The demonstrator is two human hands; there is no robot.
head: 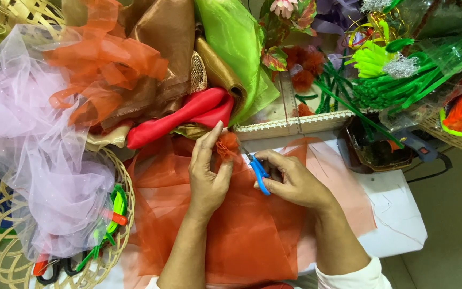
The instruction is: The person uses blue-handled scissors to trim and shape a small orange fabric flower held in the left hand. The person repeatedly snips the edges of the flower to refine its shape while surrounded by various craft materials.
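Orange fabric tuft [229, 145] pinched in left hand [208, 176] fingertips (blue scissors [258, 172] gripped in right hand [291, 182], just beside).

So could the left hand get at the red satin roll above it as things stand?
Probably yes: the left hand pinches a small orange tuft, but the red satin roll lies uncovered just past its fingertips, with nothing between them.

Single head view, looking steeply down, close over worktable [397, 214]
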